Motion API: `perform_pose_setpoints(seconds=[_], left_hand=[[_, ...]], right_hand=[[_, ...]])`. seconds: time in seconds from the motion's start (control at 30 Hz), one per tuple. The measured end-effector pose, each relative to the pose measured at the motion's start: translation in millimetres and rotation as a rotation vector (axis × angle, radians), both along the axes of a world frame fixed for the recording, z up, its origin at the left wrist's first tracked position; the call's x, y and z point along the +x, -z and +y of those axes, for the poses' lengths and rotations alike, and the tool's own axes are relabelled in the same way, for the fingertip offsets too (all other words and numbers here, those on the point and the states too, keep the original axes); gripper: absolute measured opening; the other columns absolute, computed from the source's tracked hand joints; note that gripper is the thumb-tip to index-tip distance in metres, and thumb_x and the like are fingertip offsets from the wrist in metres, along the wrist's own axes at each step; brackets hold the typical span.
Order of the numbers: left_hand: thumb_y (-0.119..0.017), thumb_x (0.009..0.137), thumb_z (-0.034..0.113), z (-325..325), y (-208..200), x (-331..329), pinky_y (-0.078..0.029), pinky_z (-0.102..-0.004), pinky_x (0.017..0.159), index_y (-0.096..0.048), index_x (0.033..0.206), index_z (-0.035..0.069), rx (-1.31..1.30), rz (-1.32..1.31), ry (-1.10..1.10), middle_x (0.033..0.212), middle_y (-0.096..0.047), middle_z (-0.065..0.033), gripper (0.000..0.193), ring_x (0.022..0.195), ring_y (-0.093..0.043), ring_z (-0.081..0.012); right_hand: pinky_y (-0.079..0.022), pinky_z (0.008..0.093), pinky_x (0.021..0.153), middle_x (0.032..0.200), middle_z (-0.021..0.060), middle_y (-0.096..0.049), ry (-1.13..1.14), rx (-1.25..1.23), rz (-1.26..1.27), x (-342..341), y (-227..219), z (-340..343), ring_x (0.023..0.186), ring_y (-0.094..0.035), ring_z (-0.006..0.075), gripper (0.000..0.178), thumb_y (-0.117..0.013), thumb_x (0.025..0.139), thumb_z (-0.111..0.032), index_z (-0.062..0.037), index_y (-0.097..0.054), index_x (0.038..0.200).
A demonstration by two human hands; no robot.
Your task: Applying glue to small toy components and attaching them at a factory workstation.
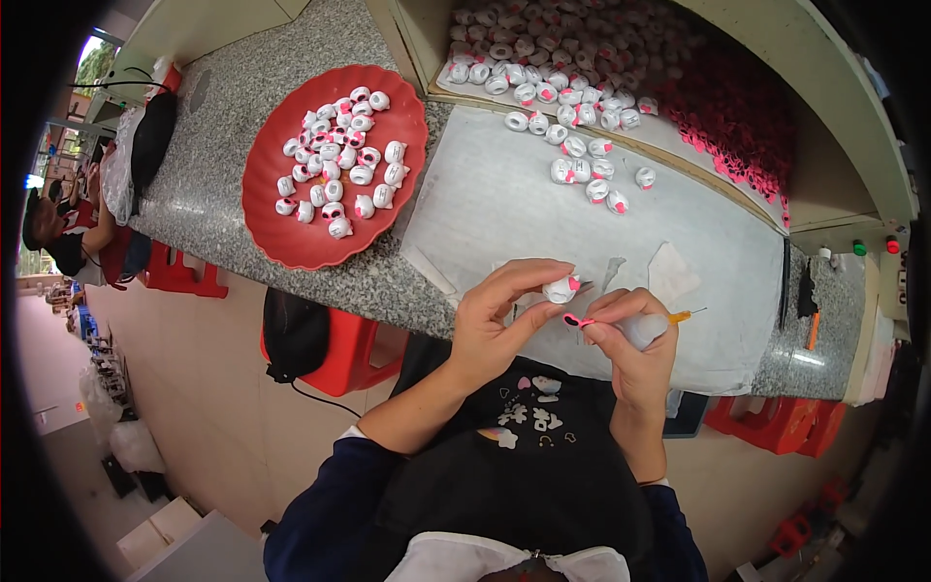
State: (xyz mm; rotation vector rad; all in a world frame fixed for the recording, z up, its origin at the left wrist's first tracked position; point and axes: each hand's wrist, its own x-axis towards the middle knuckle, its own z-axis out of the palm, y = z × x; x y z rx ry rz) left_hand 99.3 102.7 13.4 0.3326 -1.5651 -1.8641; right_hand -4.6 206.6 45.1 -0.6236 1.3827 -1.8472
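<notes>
My left hand [487,328] pinches a small white cat-like figure head [559,290] with a bit of pink on it, between thumb and fingertips. Close below and to its right, my right hand [632,351] grips a tiny pink-and-black glasses-shaped piece [572,320] between thumb and forefinger. The same hand also keeps a translucent white bottle [643,331] against the palm, its orange nozzle and thin needle pointing right. The head and the pink piece look slightly apart. Both hands are above a white paper sheet [485,184] on the bench.
A red scalloped plate [267,209] with many white heads stands left on the speckled stone bench [218,107]. Loose heads [572,145] sit at the sheet's back edge. Behind, a shelf holds piled heads and pink pieces [737,145]. Red stools [354,364] stand below; a person [73,233] sits far left.
</notes>
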Motion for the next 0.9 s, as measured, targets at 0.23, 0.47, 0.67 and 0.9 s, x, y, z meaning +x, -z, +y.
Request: perform_pose_setpoints(seconds=[0.23, 0.47, 0.67, 0.9], left_hand=[[-0.056, 0.065, -0.009, 0, -6, 0, -0.039, -0.0296, 0.082, -0.052, 0.096, -0.002, -0.246, -0.081, -0.007, 0.099, -0.052, -0.0155, 0.032, 0.095, -0.049, -0.0227], [-0.056, 0.067, -0.008, -3, -3, 2, -0.038, -0.0301, 0.083, -0.051, 0.097, -0.003, -0.176, -0.034, 0.072, 0.102, -0.050, -0.0155, 0.031, 0.096, -0.049, -0.0216], [-0.052, 0.073, -0.003, -1, -6, 0, -0.039, -0.0290, 0.081, -0.047, 0.101, -0.003, 0.206, 0.060, 0.103, 0.104, -0.049, -0.0166, 0.029, 0.096, -0.048, -0.0187], [-0.050, 0.074, -0.004, -2, -6, 6, -0.037, -0.0289, 0.085, -0.050, 0.100, -0.003, 0.293, 0.042, 0.214, 0.104, -0.050, -0.0135, 0.026, 0.098, -0.047, -0.0189]], right_hand=[[-0.039, 0.0218, 0.055, 0.071, 0.0108, -0.053, -0.016, 0.052, 0.022, 0, 2, -5, 0.061, -0.049, 0.0131, 0.013, -0.058, 0.064, 0.007, 0.0006, -0.049, 0.071], [-0.038, 0.0212, 0.056, 0.072, 0.0093, -0.052, 0.032, 0.063, 0.130, 1, 10, -3, 0.064, -0.048, 0.0114, 0.014, -0.057, 0.066, 0.007, -0.0003, -0.049, 0.073], [-0.037, 0.0182, 0.057, 0.072, 0.0052, -0.053, 0.089, -0.029, 0.142, 0, 16, -3, 0.065, -0.048, 0.0073, 0.034, -0.063, 0.062, 0.007, -0.0004, -0.049, 0.092], [-0.040, 0.0210, 0.059, 0.080, 0.0077, -0.053, -0.121, 0.080, 0.066, 1, 13, -6, 0.069, -0.050, 0.0113, 0.035, -0.065, 0.058, 0.004, -0.0001, -0.050, 0.089]])
